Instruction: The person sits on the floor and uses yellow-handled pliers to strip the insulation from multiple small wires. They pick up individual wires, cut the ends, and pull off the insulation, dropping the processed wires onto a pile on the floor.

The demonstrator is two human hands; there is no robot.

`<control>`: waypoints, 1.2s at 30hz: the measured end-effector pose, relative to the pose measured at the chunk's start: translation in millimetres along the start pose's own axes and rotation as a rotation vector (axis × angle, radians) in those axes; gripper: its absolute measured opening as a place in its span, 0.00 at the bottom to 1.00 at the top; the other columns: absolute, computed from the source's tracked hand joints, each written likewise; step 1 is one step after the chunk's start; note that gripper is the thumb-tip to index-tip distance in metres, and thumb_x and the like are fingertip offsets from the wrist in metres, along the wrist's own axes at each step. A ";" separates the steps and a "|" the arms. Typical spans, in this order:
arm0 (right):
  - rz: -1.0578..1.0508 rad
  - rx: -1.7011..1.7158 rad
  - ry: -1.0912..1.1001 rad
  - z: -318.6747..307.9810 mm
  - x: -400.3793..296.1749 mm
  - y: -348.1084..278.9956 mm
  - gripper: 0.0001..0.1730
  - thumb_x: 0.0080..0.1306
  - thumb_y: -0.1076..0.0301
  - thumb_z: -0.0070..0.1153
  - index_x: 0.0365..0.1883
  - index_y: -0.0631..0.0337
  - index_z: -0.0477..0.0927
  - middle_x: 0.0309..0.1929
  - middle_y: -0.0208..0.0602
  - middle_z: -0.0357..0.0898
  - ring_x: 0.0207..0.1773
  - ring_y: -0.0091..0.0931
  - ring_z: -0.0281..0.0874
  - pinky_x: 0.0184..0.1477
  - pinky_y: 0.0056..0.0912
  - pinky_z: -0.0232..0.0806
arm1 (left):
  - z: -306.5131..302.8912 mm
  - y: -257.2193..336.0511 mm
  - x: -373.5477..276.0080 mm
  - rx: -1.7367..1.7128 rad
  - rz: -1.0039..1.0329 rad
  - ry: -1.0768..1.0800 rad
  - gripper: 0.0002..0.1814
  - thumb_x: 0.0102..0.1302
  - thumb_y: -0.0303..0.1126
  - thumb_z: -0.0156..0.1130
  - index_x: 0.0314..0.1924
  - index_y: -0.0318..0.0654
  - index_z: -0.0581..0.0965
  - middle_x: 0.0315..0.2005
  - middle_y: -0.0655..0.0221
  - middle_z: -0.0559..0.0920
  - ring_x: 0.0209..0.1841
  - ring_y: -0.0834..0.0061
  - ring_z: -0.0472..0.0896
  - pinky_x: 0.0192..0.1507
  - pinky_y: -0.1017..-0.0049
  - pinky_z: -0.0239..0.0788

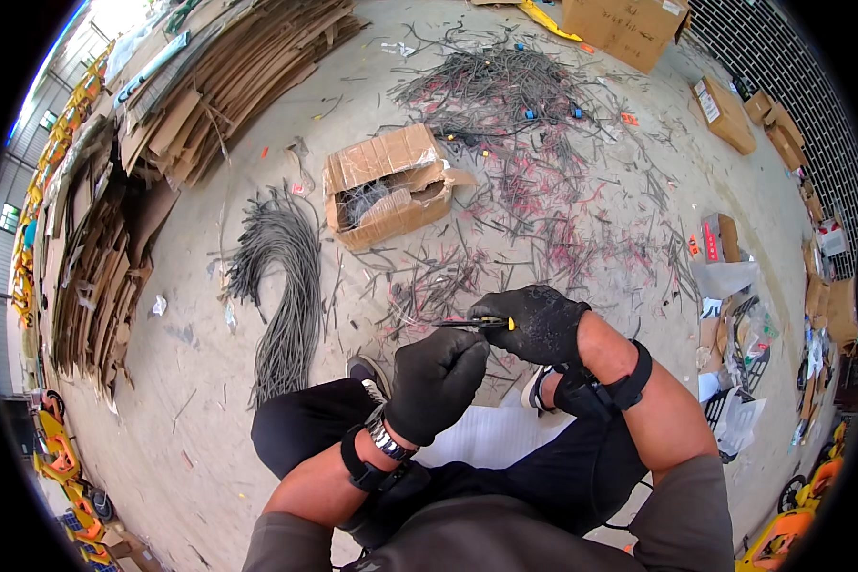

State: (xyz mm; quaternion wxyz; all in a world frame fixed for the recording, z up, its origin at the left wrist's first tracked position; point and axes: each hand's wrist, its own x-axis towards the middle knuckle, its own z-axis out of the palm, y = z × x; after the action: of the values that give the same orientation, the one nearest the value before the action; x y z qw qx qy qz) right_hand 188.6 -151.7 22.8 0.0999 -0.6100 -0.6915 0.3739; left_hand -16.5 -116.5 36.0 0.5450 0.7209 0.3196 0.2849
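Both hands wear black gloves and meet in front of the knees. My right hand (533, 323) is closed around a small hand tool with yellow on its handle (497, 324), which looks like a pair of cutters or strippers; a thin dark piece and a bit of pink-red wire show at its left end. My left hand (440, 379) is closed in a fist just below the tool, its fingertips near the other hand; what it pinches is hidden. A long bundle of grey cables (286, 307) lies on the floor to the left. Grey and red cable scraps (429, 286) lie scattered beyond the hands.
A torn cardboard box (382, 161) stands ahead. Behind it lies a large heap of cut cables (500, 79). Stacked flattened cardboard (250, 64) lines the left side. Boxes (722, 118) and plastic wrapping (729, 279) lie at right. White sheeting (490, 432) is between the legs.
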 end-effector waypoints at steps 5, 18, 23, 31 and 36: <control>0.016 0.024 0.012 -3.2 -2.5 -4.7 0.18 0.67 0.57 0.53 0.51 0.55 0.79 0.44 0.49 0.83 0.49 0.47 0.80 0.50 0.48 0.72 | 1.9 -9.0 -1.6 0.048 0.044 -0.032 0.05 0.63 0.28 0.65 0.35 0.35 0.82 0.23 0.58 0.81 0.24 0.63 0.81 0.28 0.70 0.71; 0.068 -0.089 0.009 2.9 -0.8 5.6 0.19 0.69 0.56 0.52 0.54 0.54 0.78 0.46 0.46 0.83 0.49 0.46 0.80 0.52 0.46 0.72 | 10.5 -2.1 -10.4 0.135 0.139 -0.123 0.05 0.60 0.28 0.67 0.32 0.34 0.82 0.22 0.59 0.82 0.23 0.62 0.82 0.27 0.69 0.72; 0.102 -0.081 0.027 1.5 1.8 8.7 0.19 0.69 0.56 0.52 0.54 0.54 0.79 0.45 0.48 0.83 0.50 0.46 0.80 0.52 0.46 0.71 | 10.9 -2.6 -12.6 0.162 0.250 -0.162 0.04 0.60 0.29 0.68 0.32 0.36 0.82 0.22 0.59 0.82 0.25 0.60 0.83 0.27 0.67 0.73; 0.179 -0.064 0.037 -6.9 6.6 16.3 0.20 0.69 0.54 0.53 0.54 0.55 0.78 0.47 0.49 0.82 0.50 0.47 0.79 0.53 0.46 0.71 | 14.6 -2.0 -19.5 0.173 0.320 -0.294 0.04 0.59 0.29 0.67 0.32 0.38 0.81 0.21 0.60 0.81 0.23 0.58 0.81 0.25 0.64 0.70; 0.188 -0.060 0.054 -12.1 10.5 23.4 0.18 0.69 0.56 0.54 0.53 0.55 0.78 0.46 0.48 0.82 0.50 0.47 0.79 0.52 0.46 0.72 | 13.5 0.2 -19.9 0.135 0.378 -0.315 0.05 0.59 0.31 0.66 0.30 0.40 0.79 0.20 0.61 0.79 0.21 0.57 0.78 0.24 0.61 0.68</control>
State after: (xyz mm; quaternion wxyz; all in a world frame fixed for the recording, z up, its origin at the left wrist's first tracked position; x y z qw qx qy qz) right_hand 211.3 -137.8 13.0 0.0645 -0.6849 -0.6391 0.3439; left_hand -18.8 -140.0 31.7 0.4757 0.8381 0.1087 0.2439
